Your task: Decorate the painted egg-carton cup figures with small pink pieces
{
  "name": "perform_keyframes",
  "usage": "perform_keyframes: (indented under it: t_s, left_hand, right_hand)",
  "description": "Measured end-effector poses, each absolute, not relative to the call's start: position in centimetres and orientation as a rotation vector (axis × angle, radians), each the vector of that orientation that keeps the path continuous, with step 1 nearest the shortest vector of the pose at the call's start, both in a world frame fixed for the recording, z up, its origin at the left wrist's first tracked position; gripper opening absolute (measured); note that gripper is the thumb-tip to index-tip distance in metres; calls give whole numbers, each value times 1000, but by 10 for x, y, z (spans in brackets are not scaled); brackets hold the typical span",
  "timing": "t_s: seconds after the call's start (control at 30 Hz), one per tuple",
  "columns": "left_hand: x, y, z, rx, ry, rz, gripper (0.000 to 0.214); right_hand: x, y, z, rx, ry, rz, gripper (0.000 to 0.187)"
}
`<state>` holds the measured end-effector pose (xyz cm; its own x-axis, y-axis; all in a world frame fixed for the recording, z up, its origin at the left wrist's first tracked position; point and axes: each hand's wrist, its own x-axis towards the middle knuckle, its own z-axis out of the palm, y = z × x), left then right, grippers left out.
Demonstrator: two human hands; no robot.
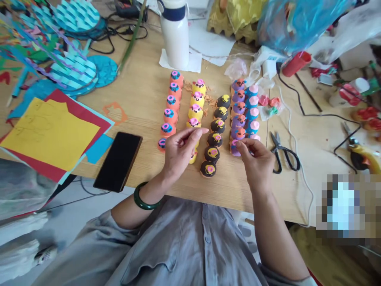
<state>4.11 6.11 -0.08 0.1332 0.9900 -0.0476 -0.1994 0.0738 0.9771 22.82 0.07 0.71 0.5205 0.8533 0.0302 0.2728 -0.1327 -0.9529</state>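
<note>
Several rows of small painted or clay-covered domes lie on the wooden table. My left hand (178, 155), a green bangle on its wrist, is pinched over the row of yellow domes (195, 113); whatever its fingertips hold is too small to make out. My right hand (257, 163) is also pinched, thumb tip at the nearest of the purple domes (234, 147), which carries a pink bit. Its fingers hide whether anything is between them. Between my hands runs a row of black domes (213, 154) with yellow and pink decoration. Orange domes (171, 100) with blue tops stand at the left.
Scissors (282, 153) lie right of my right hand, near a white cable (293, 143). Blue-and-pink domes (253, 101) adjoin the purple row. At left are a phone (119, 161) and coloured sheets (50, 135). A white bottle (176, 37) stands behind; pliers (357, 147) are far right.
</note>
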Motion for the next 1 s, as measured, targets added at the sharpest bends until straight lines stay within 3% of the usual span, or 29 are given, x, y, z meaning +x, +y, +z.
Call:
perform_keyframes:
  t_s: [0.2,0.47,0.83,1.0]
  left_hand:
    - [46,72,-13,1030,976,1258,28]
    - [38,79,-17,1011,998,1237,27]
    - [39,76,-7,1082,1081,1130,28]
    - [40,76,-6,1101,1079,1117,30]
  right_hand:
    - [241,57,9,-1745,-1126,488,9]
    - [247,114,4,-1840,-1236,527,15]
    - [245,127,-6,-1956,-1389,427,17]
    - [241,126,-9,-2003,-1497,160,14]
